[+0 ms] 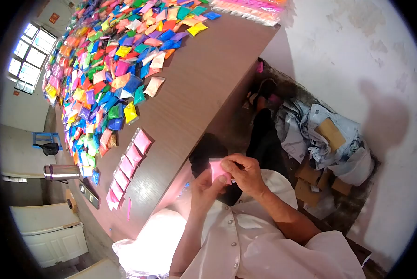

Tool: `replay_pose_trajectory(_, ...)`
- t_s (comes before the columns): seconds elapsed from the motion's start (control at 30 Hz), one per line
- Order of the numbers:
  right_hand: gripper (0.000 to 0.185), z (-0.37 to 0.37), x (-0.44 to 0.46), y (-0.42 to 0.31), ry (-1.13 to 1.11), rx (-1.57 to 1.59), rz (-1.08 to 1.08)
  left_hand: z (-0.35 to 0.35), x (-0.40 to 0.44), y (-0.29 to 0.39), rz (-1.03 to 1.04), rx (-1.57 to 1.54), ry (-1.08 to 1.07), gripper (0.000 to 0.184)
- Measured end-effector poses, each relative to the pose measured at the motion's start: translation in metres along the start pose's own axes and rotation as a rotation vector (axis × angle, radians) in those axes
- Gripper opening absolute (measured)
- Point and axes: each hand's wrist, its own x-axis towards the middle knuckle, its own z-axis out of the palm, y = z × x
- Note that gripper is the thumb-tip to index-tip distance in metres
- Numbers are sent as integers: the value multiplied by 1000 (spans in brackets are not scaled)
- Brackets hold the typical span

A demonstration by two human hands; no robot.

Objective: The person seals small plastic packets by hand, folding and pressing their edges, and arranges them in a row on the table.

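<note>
Across the brown surface (194, 93) lie, from the left, a heap of multicoloured packets (108, 83) and 1 row of pink packets (127, 166). Beyond its edge, the left hand (205, 188) grips 1 pink sachet (219, 168), thumb pressed on it; the right hand's (245, 173) fingers close on its upper corner. Farther right sit crumpled bags (292, 123).

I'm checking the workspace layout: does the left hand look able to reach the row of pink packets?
Probably yes: bare tabletop leaves the way to the row of pink packets open, though the left hand is helping hold another pink packet.
</note>
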Motion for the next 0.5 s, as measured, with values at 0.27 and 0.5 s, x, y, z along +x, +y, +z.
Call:
replay_pose_trajectory(0.27, 16, 1, -4, 9, 104, 72, 12, 3, 0, -6, -44, -84, 18, 24)
replay_pose_trajectory(0.5, 18, -5, -7, 7, 14, 142, 89, -5, 0, -13, -30, -29, -3, 28)
